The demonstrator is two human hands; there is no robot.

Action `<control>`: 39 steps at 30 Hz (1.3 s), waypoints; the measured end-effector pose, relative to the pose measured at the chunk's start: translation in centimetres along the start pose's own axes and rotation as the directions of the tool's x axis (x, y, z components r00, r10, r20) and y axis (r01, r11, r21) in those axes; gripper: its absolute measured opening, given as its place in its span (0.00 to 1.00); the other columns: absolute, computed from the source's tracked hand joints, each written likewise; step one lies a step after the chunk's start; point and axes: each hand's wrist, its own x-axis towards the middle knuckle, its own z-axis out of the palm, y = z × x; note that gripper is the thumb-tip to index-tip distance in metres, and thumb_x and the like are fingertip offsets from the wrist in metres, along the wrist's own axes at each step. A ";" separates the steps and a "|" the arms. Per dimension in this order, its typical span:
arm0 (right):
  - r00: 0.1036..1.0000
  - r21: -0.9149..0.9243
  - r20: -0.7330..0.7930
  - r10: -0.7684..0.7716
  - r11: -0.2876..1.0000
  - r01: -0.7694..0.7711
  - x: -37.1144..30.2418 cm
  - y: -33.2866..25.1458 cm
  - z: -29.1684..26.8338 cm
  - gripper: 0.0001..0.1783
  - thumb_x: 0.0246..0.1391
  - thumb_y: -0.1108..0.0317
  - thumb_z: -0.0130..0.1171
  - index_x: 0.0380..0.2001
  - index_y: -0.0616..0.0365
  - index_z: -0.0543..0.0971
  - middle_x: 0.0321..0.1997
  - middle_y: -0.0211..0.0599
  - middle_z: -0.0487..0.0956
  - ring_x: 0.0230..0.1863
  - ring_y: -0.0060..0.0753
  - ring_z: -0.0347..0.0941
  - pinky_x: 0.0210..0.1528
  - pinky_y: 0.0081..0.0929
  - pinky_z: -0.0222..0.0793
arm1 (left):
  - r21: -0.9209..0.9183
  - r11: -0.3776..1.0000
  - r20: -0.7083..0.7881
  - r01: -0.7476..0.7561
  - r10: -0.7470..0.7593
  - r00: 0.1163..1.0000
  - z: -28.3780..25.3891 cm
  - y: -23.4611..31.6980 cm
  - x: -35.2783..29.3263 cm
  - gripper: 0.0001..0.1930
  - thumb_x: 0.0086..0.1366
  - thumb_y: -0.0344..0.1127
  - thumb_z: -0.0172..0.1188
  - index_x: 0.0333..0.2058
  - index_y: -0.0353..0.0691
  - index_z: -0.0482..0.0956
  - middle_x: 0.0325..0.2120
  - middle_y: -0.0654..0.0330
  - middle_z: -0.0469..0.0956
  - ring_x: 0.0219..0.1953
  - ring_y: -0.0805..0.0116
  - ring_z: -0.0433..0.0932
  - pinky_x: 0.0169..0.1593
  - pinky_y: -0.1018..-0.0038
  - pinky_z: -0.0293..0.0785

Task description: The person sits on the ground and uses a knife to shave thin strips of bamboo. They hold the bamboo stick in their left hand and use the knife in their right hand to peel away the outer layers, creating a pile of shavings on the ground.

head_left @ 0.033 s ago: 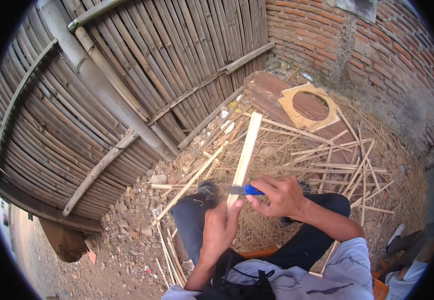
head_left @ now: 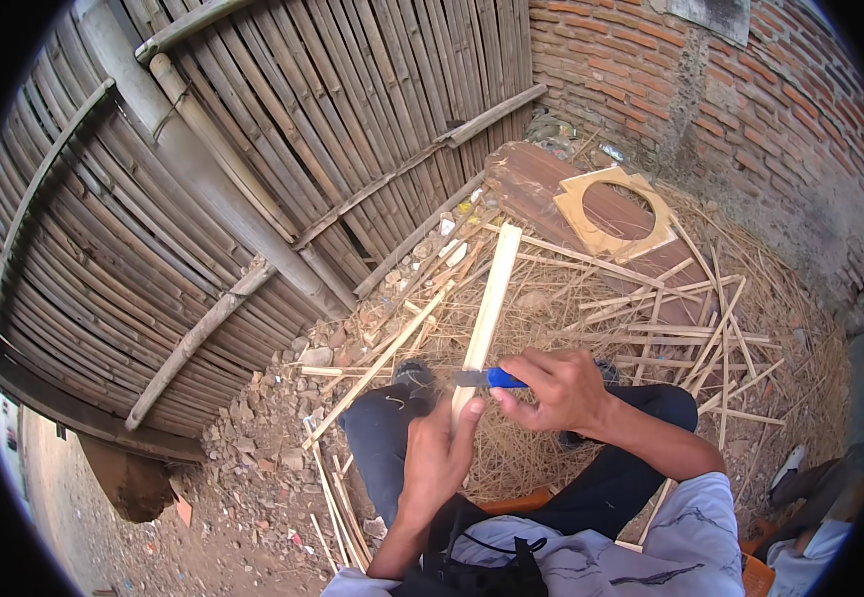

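Observation:
My left hand is closed around the lower end of a pale split bamboo strip, which points away from me and slightly right. Its thumb lies along the strip's right edge. In my right hand is a knife with a blue handle, gripped with bent fingers. The short grey blade lies across the strip, just above my left thumb. Whether the edge has bitten into the bamboo I cannot tell. Both hands are above the gap between my bent knees.
Thin bamboo sticks lie scattered at right, over shavings and straw. A brown board carries a cut-out panel with a round hole. A bamboo fence and a brick wall stand behind. Another person's leg shows at right.

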 end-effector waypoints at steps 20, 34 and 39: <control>0.854 -0.048 -0.311 0.416 0.891 -0.451 2.6 7.2 -6.7 0.13 0.66 0.62 0.67 0.42 0.62 0.85 0.29 0.46 0.85 0.27 0.43 0.85 0.31 0.37 0.78 | 0.019 0.994 0.134 0.112 -0.113 0.985 -2.4 -1.4 -3.4 0.22 0.82 0.47 0.59 0.35 0.31 0.81 0.15 0.60 0.68 0.20 0.74 0.67 0.26 0.66 0.66; 1.000 0.048 0.009 0.008 0.999 -0.008 -0.3 0.0 0.9 0.14 0.62 0.55 0.70 0.39 0.53 0.84 0.25 0.33 0.82 0.19 0.37 0.81 0.20 0.34 0.76 | 0.011 1.000 -0.001 -0.025 0.025 1.000 -0.4 0.1 -0.2 0.17 0.80 0.41 0.62 0.51 0.30 0.82 0.18 0.43 0.78 0.21 0.42 0.82 0.28 0.55 0.72; 1.000 0.024 0.004 -0.010 1.000 0.010 -0.3 0.1 0.9 0.14 0.62 0.55 0.71 0.39 0.54 0.84 0.25 0.33 0.81 0.18 0.36 0.80 0.19 0.33 0.75 | 0.035 0.997 -0.041 -0.069 0.070 0.997 0.0 -0.2 -0.3 0.16 0.80 0.41 0.62 0.49 0.30 0.81 0.19 0.43 0.78 0.22 0.41 0.82 0.28 0.55 0.72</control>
